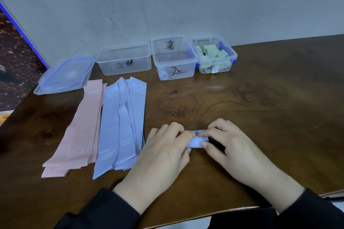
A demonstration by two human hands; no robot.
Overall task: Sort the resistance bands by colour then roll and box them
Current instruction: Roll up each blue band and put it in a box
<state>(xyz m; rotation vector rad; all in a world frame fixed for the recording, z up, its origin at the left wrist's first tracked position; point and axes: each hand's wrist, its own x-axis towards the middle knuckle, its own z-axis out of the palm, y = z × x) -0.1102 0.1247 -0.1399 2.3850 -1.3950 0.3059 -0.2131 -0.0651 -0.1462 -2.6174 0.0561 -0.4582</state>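
Peeking between both hands' fingers (pixel 186 135), seemingly rolled: blue band (pixel 195 143)

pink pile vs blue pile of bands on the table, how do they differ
The pink pile lies furthest left; the blue pile sits beside it on the right, nearer the hands. The pink bands read 15, the blue ones 20 LB. The blue pile fans out at its far end; the pink pile looks more squarely stacked. Both lie flat and unrolled on the wooden table.

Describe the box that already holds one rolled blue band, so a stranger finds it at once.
Along the wall stand three clear boxes. It is the middle box, with black handwriting. One blue roll lies in its front left corner; the right box holds green bands, the left box none.
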